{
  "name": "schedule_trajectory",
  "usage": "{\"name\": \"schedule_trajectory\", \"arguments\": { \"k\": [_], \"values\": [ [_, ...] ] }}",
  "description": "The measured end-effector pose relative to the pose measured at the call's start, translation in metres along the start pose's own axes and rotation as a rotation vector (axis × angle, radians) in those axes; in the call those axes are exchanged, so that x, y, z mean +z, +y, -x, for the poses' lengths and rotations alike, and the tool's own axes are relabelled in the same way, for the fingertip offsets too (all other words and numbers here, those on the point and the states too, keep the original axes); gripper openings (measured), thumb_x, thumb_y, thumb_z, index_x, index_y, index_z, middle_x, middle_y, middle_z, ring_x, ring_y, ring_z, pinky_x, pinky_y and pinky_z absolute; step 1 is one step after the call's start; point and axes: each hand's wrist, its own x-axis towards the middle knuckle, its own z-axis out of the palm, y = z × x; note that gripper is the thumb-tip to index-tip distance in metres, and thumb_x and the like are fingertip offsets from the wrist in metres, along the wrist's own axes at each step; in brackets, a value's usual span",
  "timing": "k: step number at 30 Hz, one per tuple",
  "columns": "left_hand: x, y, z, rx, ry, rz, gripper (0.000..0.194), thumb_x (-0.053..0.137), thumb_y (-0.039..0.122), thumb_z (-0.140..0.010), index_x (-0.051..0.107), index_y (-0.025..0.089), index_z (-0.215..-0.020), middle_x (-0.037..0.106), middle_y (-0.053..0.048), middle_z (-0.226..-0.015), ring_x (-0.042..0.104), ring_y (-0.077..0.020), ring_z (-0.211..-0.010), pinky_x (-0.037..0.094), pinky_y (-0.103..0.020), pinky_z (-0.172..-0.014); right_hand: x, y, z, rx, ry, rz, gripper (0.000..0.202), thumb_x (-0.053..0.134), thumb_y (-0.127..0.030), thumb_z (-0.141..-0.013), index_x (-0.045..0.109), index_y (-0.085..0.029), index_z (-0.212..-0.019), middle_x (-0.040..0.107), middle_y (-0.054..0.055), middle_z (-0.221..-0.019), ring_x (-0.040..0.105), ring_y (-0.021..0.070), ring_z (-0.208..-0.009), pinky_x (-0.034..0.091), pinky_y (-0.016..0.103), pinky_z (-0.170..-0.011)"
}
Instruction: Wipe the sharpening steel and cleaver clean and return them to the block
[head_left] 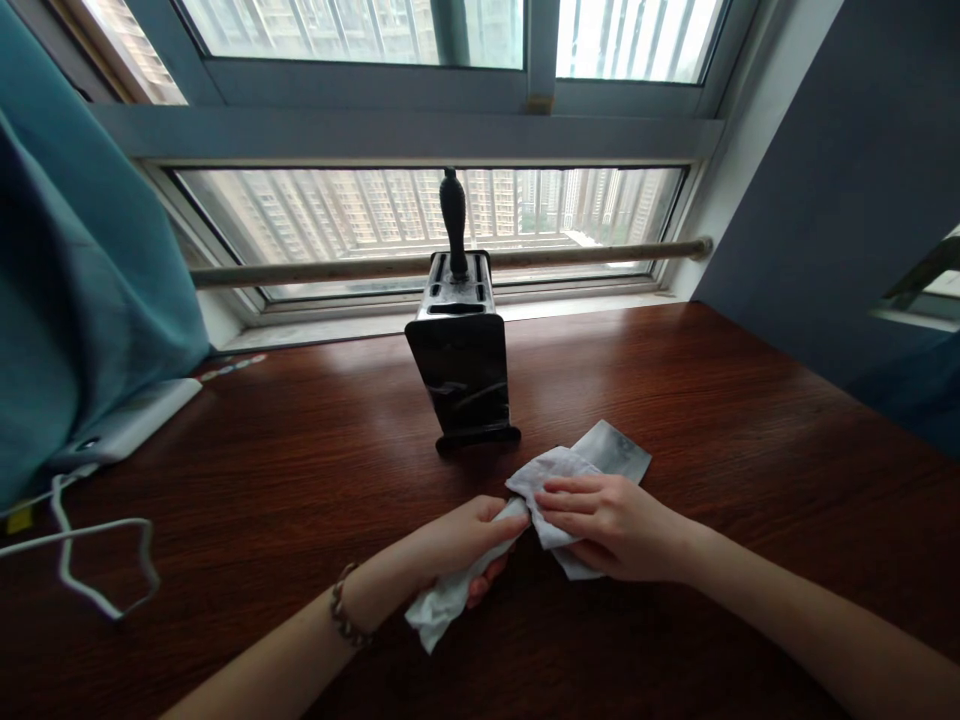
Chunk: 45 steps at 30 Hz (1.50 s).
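Note:
Both hands hold a white wet wipe [450, 595] just above the dark wooden table [285, 470]. My left hand [457, 545] is closed around its lower twisted end, which hangs out below the fist. My right hand [607, 525] presses flat fingers on the upper part of the wipe, over a grey foil sachet [619, 450] lying on the table. Behind the hands stands a black knife block [461, 375] with one dark-handled knife [453, 215] sticking up from a slot.
A white power strip [127, 425] and its white cable [97, 560] lie at the table's left edge under a teal curtain [82, 270]. A window with a wooden rail [585, 255] runs behind the table. A blue-grey wall [847, 190] stands on the right.

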Motion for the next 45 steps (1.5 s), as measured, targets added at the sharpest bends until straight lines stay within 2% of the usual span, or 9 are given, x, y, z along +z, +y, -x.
{"name": "schedule_trajectory", "arguments": {
  "k": [4,9,16,25,32,35,39,45],
  "values": [
    [-0.001,-0.001,-0.001,0.002,0.001,0.011,0.045,0.05,0.063,-0.076,0.04,0.019,-0.083,0.046,0.008,-0.047,0.041,-0.0062,-0.032,0.028,-0.015,-0.032,0.0,0.002,0.0,0.024,-0.042,-0.048,0.038,0.045,-0.019,-0.085,0.056,-0.01,-0.12,0.057,0.006,-0.124,0.047,0.0172,-0.121,0.036,0.028,-0.105],
    [0.0,0.001,0.001,-0.006,0.001,0.015,0.045,0.05,0.063,-0.077,0.04,0.019,-0.084,0.046,0.007,-0.048,0.041,-0.0062,-0.031,0.027,-0.015,-0.032,0.003,0.007,0.0,0.17,-0.013,-0.03,0.038,0.045,-0.018,-0.085,0.058,-0.013,-0.12,0.056,0.005,-0.127,0.048,0.0168,-0.121,0.038,0.03,-0.104],
    [-0.001,-0.001,0.0,0.034,-0.036,0.014,0.043,0.049,0.061,-0.078,0.04,0.02,-0.086,0.046,0.008,-0.047,0.037,-0.0051,-0.029,0.025,-0.015,-0.031,0.004,0.018,0.005,0.411,0.032,0.133,0.038,0.046,-0.019,-0.085,0.058,-0.014,-0.12,0.058,0.008,-0.123,0.051,0.0203,-0.117,0.043,0.034,-0.1],
    [0.001,0.004,0.003,0.0,-0.035,0.045,0.041,0.049,0.059,-0.079,0.038,0.02,-0.081,0.043,0.008,-0.046,0.039,-0.0053,-0.031,0.027,-0.014,-0.032,-0.006,0.035,0.011,0.771,-0.089,0.354,0.038,0.04,-0.024,-0.087,0.06,-0.013,-0.117,0.056,0.01,-0.125,0.052,0.022,-0.116,0.046,0.036,-0.094],
    [0.001,0.004,0.003,-0.007,-0.026,0.048,0.042,0.05,0.06,-0.078,0.037,0.02,-0.081,0.044,0.008,-0.046,0.038,-0.0055,-0.031,0.027,-0.014,-0.032,-0.012,0.035,0.01,0.948,-0.17,0.431,0.035,0.038,-0.022,-0.087,0.063,-0.013,-0.11,0.058,0.011,-0.122,0.058,0.0254,-0.106,0.051,0.038,-0.082],
    [0.001,0.002,0.002,0.01,-0.03,0.055,0.042,0.051,0.06,-0.078,0.038,0.02,-0.08,0.044,0.008,-0.046,0.039,-0.0058,-0.031,0.029,-0.015,-0.032,-0.012,0.033,0.009,0.969,-0.179,0.474,0.033,0.037,-0.022,-0.087,0.066,-0.012,-0.099,0.063,0.013,-0.112,0.062,0.0262,-0.098,0.051,0.037,-0.078],
    [-0.001,0.0,0.001,0.015,-0.036,0.059,0.042,0.05,0.06,-0.079,0.038,0.02,-0.081,0.044,0.008,-0.047,0.039,-0.0061,-0.032,0.03,-0.015,-0.032,-0.013,0.029,0.008,1.035,-0.215,0.572,0.031,0.039,-0.02,-0.083,0.067,-0.01,-0.077,0.068,0.015,-0.084,0.065,0.0284,-0.077,0.05,0.037,-0.062],
    [0.0,0.002,0.002,0.008,-0.036,0.03,0.042,0.051,0.061,-0.078,0.04,0.02,-0.082,0.045,0.007,-0.048,0.039,-0.0061,-0.032,0.03,-0.015,-0.032,-0.012,0.013,0.006,1.057,-0.262,0.58,0.033,0.039,-0.018,-0.085,0.068,-0.008,-0.072,0.067,0.019,-0.075,0.065,0.0285,-0.068,0.047,0.034,-0.054]
  ]
}}
